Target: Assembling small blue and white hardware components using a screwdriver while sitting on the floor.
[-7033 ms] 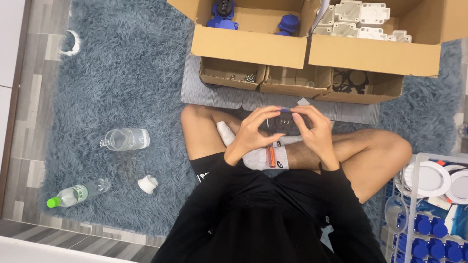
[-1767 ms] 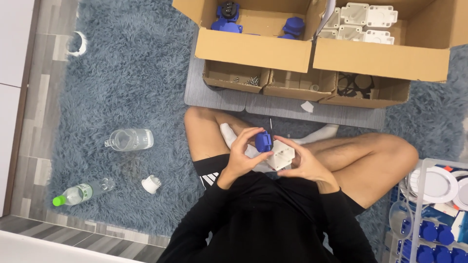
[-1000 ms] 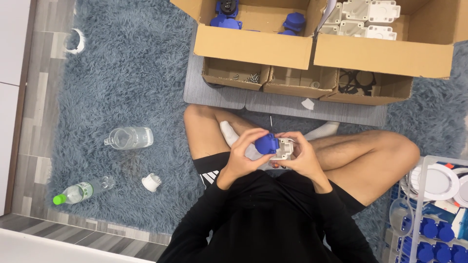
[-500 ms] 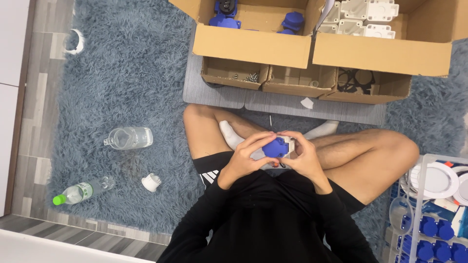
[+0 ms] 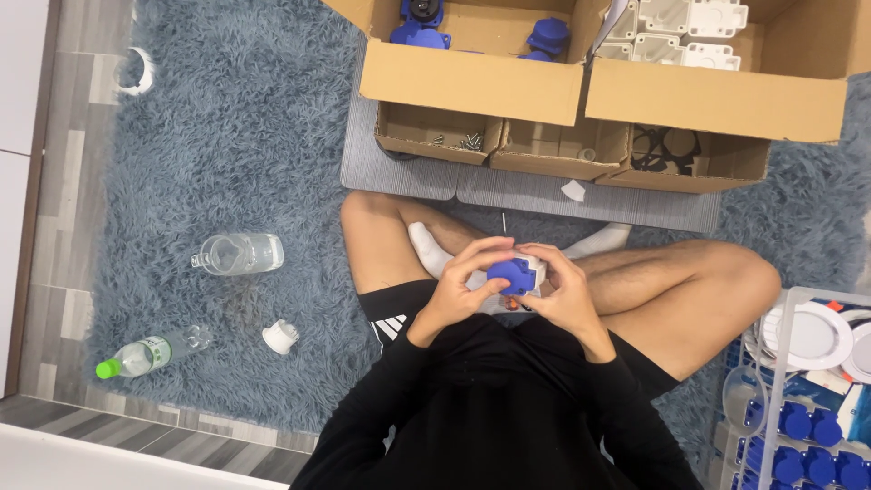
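Large open cardboard box point(image 5: 472, 82) held blue plastic socket parts point(image 5: 417, 34). Both left hand point(image 5: 463, 286) and right hand point(image 5: 562, 295) clamped together around blue-and-white plastic socket point(image 5: 515, 274), above crossed legs on shaggy grey-blue rug point(image 5: 227, 163).

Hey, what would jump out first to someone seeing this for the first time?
Both hands, left hand and right hand, cup a blue-and-white plastic part over crossed legs at centre. Beyond them sit open cardboard boxes holding blue and white parts; a clear jar lies left on the shaggy rug.
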